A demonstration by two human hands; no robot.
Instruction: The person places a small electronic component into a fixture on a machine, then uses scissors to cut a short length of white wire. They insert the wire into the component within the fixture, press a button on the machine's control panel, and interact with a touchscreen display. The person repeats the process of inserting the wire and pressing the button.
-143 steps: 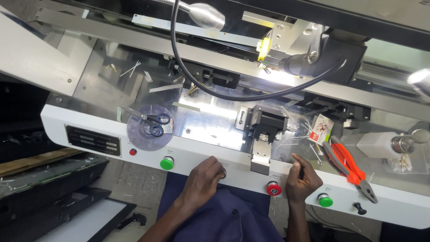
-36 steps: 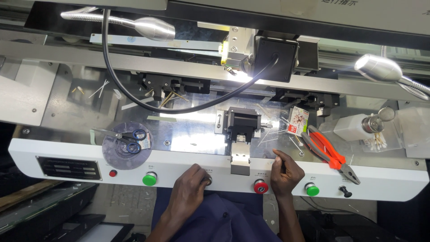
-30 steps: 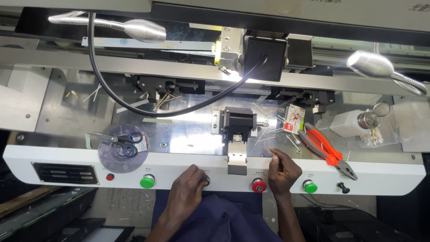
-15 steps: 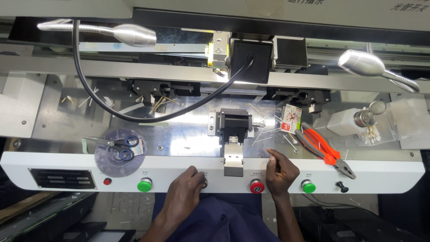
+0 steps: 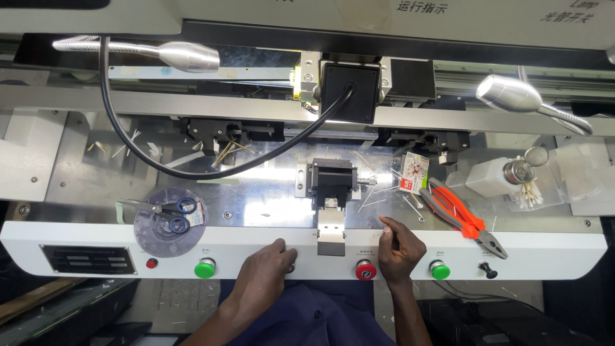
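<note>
White panel: the machine's white metal front panel carries both hands.
Left hand: left hand rests on the panel edge, fingers curled, holding nothing visible.
Right hand: right hand, fingers pinched closed near the red round button; contents unclear.
Middle: small grey metal clamp block sits between the hands.

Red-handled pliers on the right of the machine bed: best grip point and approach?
Grip the pliers by the two red handles, probably from above with the right hand, nearest them. They lie flat, handles toward the upper left, dark jaws toward the lower right near the front edge. Handles are the longest, thickest part.
</note>
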